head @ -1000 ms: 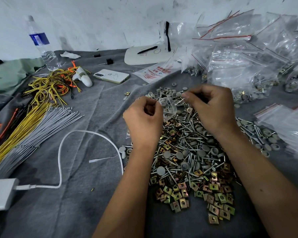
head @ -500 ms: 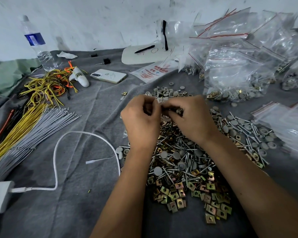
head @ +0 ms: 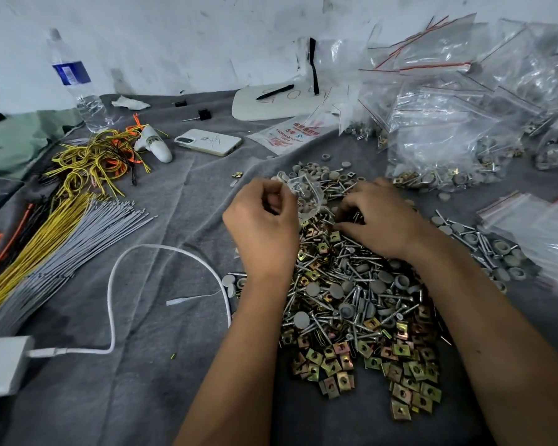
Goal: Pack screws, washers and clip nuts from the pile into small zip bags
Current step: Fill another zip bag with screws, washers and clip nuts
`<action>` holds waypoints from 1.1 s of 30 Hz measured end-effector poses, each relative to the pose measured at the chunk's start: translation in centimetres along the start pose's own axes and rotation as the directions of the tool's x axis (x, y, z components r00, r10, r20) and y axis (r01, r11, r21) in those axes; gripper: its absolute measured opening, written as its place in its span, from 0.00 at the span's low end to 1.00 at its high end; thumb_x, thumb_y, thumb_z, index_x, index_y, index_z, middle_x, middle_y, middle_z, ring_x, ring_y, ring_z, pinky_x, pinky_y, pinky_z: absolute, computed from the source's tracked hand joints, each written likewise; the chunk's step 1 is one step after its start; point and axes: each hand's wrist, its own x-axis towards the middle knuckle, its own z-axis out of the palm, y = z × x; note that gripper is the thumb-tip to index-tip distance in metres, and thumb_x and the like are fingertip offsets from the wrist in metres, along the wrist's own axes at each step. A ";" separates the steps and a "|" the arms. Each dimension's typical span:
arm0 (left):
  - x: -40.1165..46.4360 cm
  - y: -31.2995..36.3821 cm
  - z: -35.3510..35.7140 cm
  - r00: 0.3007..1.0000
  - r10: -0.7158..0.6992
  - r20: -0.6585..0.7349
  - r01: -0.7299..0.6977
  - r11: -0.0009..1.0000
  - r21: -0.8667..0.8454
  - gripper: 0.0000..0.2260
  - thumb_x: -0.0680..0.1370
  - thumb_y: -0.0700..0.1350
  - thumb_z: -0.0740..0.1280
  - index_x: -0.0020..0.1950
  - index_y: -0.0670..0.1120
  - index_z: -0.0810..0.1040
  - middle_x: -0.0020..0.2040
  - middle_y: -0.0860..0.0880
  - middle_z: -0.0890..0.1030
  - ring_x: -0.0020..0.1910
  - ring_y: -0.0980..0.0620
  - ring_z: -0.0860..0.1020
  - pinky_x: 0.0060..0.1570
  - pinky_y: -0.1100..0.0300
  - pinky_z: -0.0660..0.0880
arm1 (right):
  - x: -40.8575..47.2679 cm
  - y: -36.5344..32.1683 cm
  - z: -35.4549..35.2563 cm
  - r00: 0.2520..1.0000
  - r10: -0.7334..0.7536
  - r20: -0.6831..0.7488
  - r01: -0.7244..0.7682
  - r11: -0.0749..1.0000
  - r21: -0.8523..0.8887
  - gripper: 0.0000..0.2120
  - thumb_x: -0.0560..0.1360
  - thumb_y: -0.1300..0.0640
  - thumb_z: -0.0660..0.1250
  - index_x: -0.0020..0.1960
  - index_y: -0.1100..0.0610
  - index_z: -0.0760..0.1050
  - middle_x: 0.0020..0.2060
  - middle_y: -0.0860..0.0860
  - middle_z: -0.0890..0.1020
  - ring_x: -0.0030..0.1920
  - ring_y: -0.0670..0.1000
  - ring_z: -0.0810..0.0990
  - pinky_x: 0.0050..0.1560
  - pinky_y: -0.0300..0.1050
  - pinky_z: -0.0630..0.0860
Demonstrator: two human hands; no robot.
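Clear zip bag (head: 305,196) pinched in the left hand (head: 261,226) above the pile (head: 351,300) on grey cloth (head: 142,381); right hand (head: 380,220) fingers curled into screws (head: 345,217), grip unclear.

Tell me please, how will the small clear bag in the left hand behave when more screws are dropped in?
The small zip bag looks like thin, crumpled film, so it will probably sag and fold. The left hand pinches it only at one edge, so it may swing or tilt. Pointed screws might poke the film.
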 end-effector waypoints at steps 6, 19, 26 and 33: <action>0.0 -0.2 0.1 0.999 -0.037 0.026 0.037 0.999 0.001 0.07 0.76 0.39 0.71 0.39 0.47 0.82 0.30 0.54 0.77 0.29 0.57 0.73 0.30 0.62 0.70 | -0.3 -0.1 0.2 0.987 -0.027 -0.160 0.043 0.994 0.097 0.04 0.74 0.50 0.76 0.47 0.49 0.83 0.44 0.44 0.81 0.50 0.46 0.76 0.48 0.43 0.70; -0.1 -0.1 0.2 0.972 -0.152 0.182 0.133 0.985 0.113 0.06 0.75 0.40 0.73 0.39 0.49 0.83 0.30 0.54 0.80 0.28 0.59 0.76 0.28 0.70 0.70 | -0.6 -1.4 0.1 0.903 -0.053 -0.427 0.207 0.924 0.322 0.07 0.77 0.57 0.74 0.54 0.55 0.86 0.47 0.48 0.85 0.45 0.43 0.80 0.47 0.29 0.71; -0.2 0.0 0.2 0.982 -0.089 0.165 0.072 0.992 0.102 0.05 0.75 0.40 0.73 0.40 0.47 0.84 0.32 0.54 0.81 0.31 0.56 0.79 0.34 0.54 0.79 | -0.8 -1.9 0.4 0.901 -0.139 -0.411 0.262 0.929 0.261 0.06 0.73 0.59 0.77 0.50 0.56 0.85 0.42 0.47 0.85 0.42 0.42 0.82 0.45 0.37 0.80; -0.3 0.1 0.2 0.987 -0.043 0.152 0.030 0.996 0.084 0.05 0.75 0.40 0.72 0.40 0.47 0.84 0.32 0.54 0.82 0.31 0.57 0.79 0.35 0.54 0.79 | -0.8 -2.5 0.8 0.897 -0.118 -0.426 0.250 0.931 0.268 0.09 0.71 0.61 0.79 0.48 0.57 0.83 0.38 0.43 0.81 0.37 0.36 0.78 0.39 0.27 0.73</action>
